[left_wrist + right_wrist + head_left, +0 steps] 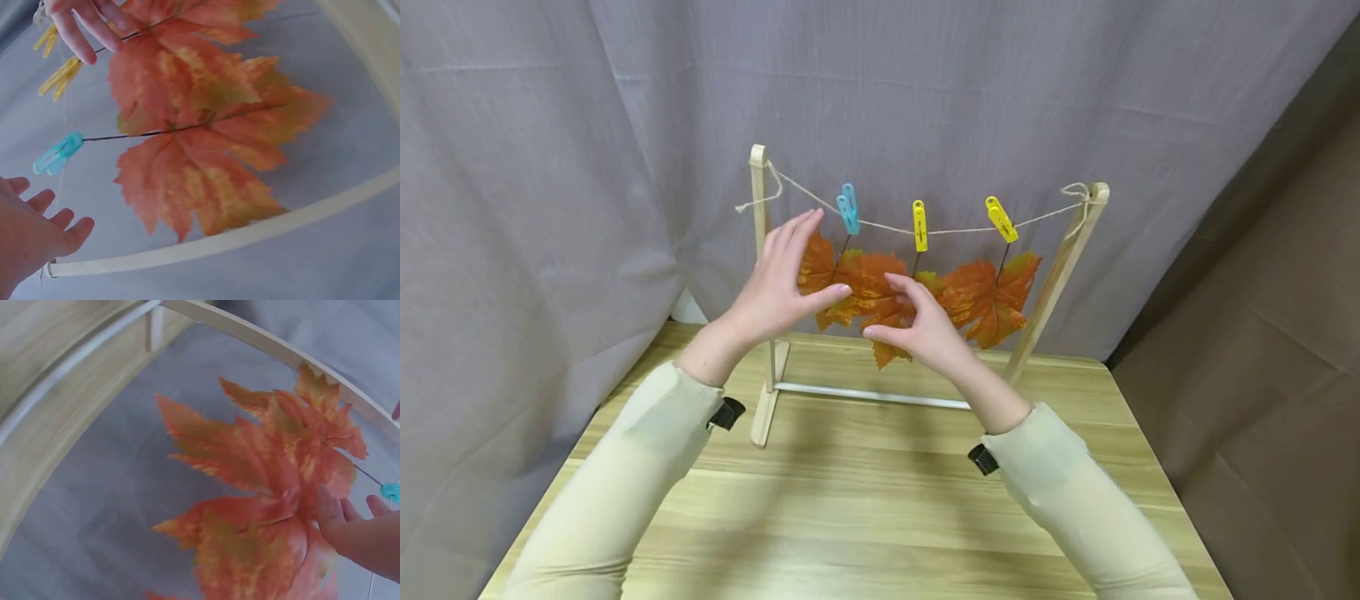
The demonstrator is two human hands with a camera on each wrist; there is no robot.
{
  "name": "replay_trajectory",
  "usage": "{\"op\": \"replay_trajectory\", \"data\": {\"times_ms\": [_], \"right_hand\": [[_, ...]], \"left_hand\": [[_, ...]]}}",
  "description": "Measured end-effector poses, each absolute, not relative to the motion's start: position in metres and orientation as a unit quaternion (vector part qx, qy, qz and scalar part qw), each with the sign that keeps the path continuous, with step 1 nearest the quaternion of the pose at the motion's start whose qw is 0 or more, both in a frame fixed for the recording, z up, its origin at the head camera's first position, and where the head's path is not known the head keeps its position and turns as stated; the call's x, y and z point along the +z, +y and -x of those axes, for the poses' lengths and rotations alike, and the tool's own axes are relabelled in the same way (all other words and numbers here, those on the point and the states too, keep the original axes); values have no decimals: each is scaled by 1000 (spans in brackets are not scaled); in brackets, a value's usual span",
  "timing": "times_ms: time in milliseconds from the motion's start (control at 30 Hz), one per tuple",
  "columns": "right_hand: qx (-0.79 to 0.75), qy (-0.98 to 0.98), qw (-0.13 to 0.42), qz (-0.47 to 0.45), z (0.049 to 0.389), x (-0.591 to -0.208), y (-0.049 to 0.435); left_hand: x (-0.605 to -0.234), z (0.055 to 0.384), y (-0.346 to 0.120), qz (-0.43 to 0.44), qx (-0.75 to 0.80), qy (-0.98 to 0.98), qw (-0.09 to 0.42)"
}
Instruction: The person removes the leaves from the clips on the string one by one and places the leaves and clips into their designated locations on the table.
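My left hand (775,279), fingers spread and holding nothing, is up beside the leftmost artificial maple leaf (814,271). A blue clothespin (848,212) grips that leaf's stem on the string (958,231). In front of the middle orange leaf (880,279) is my right hand (932,333), thumb apart from loosely bent fingers, nothing between them. The middle leaf hangs from a yellow clothespin (920,227), and a right-hand leaf (985,296) from another, tilted yellow clothespin (1002,219). In the right wrist view, my fingers (331,509) overlap the leaves.
The string is tied between two wooden posts, left (759,196) and right (1052,292). A pale crossbar (872,394) joins them low down, above the wood-grain table (850,517). Grey curtain (925,92) hangs behind, with a brown one (1247,333) at right.
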State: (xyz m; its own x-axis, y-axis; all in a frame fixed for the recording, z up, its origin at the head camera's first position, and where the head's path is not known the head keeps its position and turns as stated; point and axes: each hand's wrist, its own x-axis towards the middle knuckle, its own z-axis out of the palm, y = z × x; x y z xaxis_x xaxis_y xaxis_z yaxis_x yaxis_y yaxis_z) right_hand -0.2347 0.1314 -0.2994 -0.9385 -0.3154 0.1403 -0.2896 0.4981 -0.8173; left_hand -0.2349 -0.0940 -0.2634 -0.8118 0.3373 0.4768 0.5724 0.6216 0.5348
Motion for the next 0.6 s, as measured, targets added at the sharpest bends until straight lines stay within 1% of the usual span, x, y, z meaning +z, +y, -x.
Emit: {"op": "replay_trajectory", "data": {"times_ms": [200,367,500,600], "right_hand": [[-487,857,-5,167,247,-287,113],[-513,845,-12,153,257,-279,102],[-528,838,-20,139,266,-273,95],[-531,836,-38,131,272,-270,91]], "left_hand": [[-244,247,-87,253,-393,-865,180],[-230,255,-82,243,-413,-860,177],[-220,261,-77,227,-440,-854,162],[-214,266,-74,209,-451,-857,136]]}}
